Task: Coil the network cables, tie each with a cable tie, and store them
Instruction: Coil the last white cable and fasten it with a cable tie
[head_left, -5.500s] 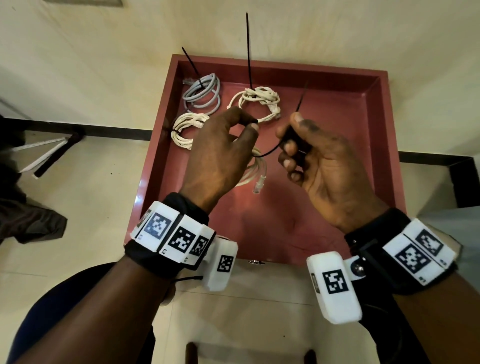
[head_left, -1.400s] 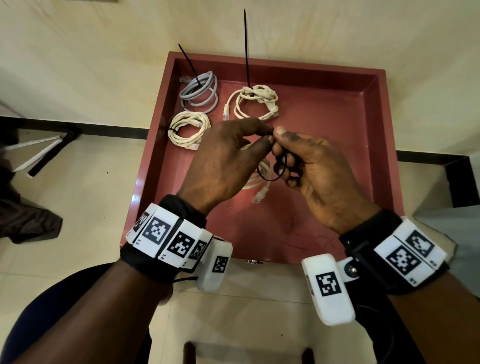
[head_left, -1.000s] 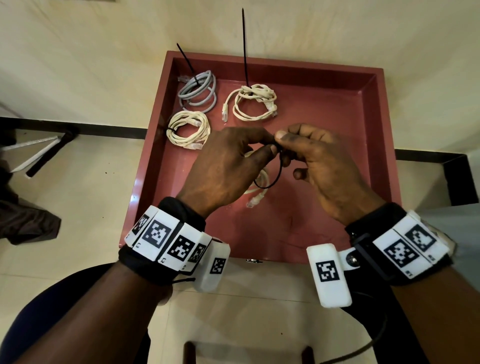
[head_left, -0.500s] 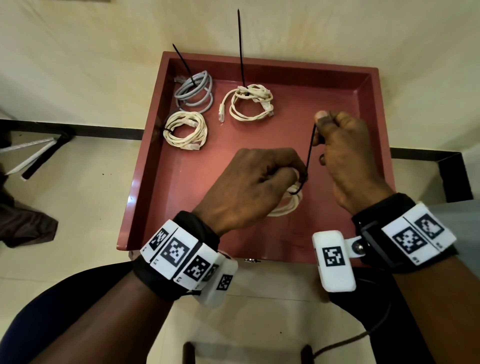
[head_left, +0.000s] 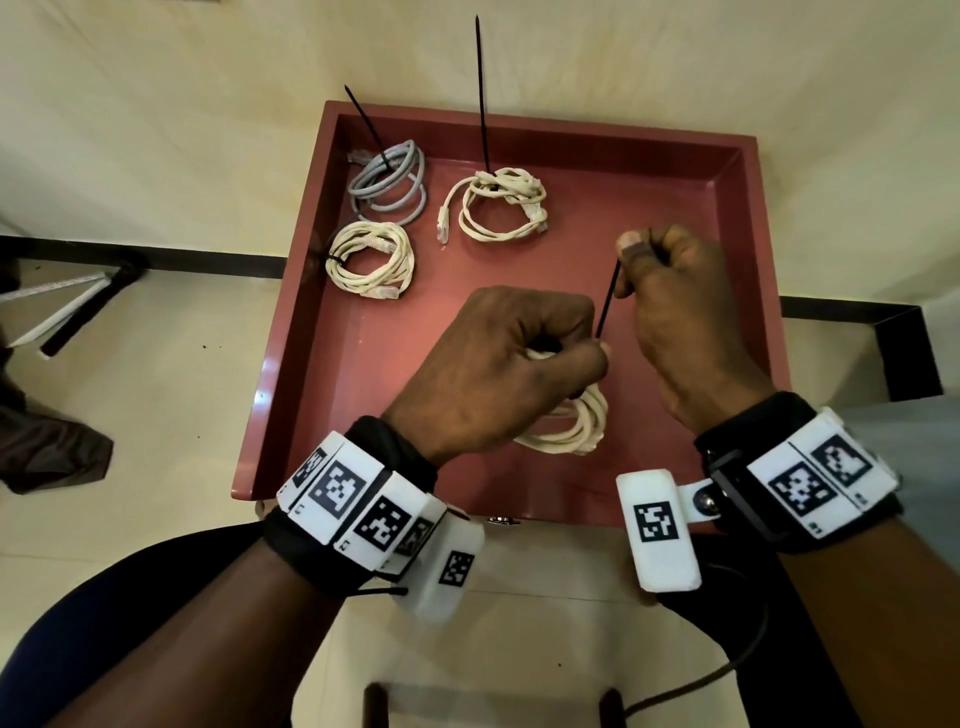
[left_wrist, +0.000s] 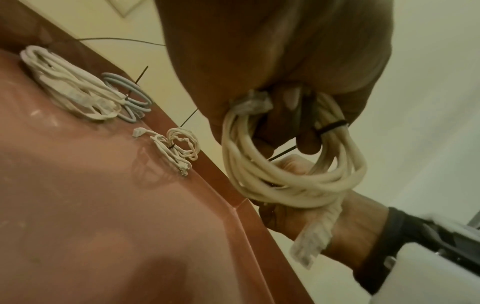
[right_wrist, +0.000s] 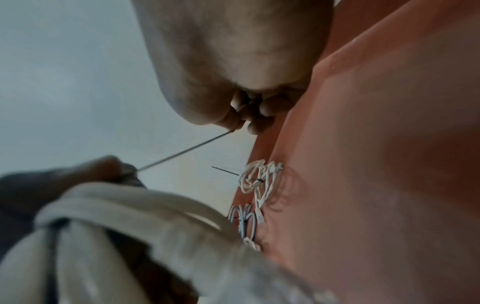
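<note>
Cream network cable (head_left: 569, 423), coiled into several loose loops with a clear plug dangling at its low end, hung over the near part of the red tray (head_left: 748, 218). My left hand (head_left: 498, 371) had its fingers curled through the coil, gripping it. A black cable tie (left_wrist: 330, 125) cinched the strands together beside my fingertips (its band looked snug). My right hand (head_left: 680, 322) pinched the tie's thin tail, drawn taut and straight away from the coil. Three tied coils lay at the tray's far left corner.
</note>
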